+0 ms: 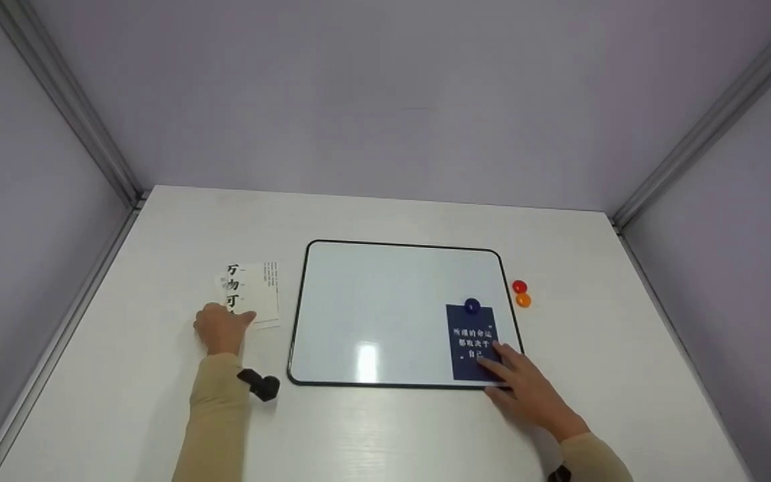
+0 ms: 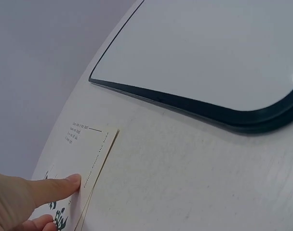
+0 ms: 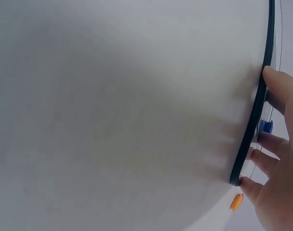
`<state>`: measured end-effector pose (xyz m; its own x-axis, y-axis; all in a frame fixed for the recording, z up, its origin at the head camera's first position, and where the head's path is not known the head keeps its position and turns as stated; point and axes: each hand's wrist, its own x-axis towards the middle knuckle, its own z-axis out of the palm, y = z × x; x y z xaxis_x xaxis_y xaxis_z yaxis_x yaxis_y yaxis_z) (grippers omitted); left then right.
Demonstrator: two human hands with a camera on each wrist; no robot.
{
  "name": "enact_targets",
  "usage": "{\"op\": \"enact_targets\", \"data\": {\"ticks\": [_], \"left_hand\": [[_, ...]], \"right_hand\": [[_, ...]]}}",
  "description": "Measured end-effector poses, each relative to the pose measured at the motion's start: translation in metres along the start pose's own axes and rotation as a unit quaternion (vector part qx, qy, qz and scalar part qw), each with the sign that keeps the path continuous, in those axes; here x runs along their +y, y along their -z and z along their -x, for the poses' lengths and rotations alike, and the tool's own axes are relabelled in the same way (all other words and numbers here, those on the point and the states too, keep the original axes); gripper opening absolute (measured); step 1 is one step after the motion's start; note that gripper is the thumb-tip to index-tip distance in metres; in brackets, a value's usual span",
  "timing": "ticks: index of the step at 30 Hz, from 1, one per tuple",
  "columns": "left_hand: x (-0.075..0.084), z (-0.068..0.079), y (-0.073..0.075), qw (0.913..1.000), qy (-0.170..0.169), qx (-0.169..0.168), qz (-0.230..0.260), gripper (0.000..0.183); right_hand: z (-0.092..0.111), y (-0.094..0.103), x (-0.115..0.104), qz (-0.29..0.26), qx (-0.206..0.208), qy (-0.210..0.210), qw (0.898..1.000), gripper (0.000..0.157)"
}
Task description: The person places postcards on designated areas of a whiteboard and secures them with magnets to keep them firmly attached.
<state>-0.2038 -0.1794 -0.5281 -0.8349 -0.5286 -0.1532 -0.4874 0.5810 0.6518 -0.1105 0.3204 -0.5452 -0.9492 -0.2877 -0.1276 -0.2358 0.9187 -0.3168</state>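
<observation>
My left hand point(image 1: 219, 329) is at the near-left edge of a small stack of white printed cards point(image 1: 262, 294), left of the board. Its thumb lies across the top card while the other fingers curl in; the left wrist view shows the thumb and a fingertip on the cards point(image 2: 96, 154). My right hand point(image 1: 526, 388) rests with spread fingers on the lower right of a dark blue card point(image 1: 462, 361) with white characters, its thumb at the board's near edge. A dark blue round magnet point(image 1: 472, 306) sits on that card's top edge. The card lies on the black-framed whiteboard point(image 1: 372, 308).
A red magnet point(image 1: 520, 286) and an orange magnet point(image 1: 523, 300) lie just right of the board. The white table point(image 1: 372, 428) meets walls behind and at both sides. A black strap mount point(image 1: 262, 385) sticks out from the left sleeve.
</observation>
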Motion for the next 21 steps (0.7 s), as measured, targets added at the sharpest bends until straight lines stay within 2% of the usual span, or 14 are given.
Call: {"op": "enact_targets", "data": {"ticks": [4,10,17,21], "left_hand": [[-0.0018,0.0010,-0.0003,0.9984,0.020,-0.005,0.052,0.051],[-0.0037,0.0019,-0.0023,0.9889,0.031,0.004,0.145,0.055],[-0.0061,0.0000,-0.0062,0.9801,0.018,-0.005,0.198,0.055],[-0.0079,-0.0003,-0.0066,0.9728,0.024,-0.012,0.230,0.056]], "right_hand": [[0.0006,0.0008,0.0000,-0.002,-0.001,0.001,1.000,0.051],[0.0010,-0.0014,0.0025,0.006,0.001,0.008,1.000,0.051],[0.0024,-0.0004,0.0025,0.002,-0.001,0.000,1.000,0.052],[0.0023,-0.0003,0.0026,0.002,-0.003,-0.005,1.000,0.052]]}}
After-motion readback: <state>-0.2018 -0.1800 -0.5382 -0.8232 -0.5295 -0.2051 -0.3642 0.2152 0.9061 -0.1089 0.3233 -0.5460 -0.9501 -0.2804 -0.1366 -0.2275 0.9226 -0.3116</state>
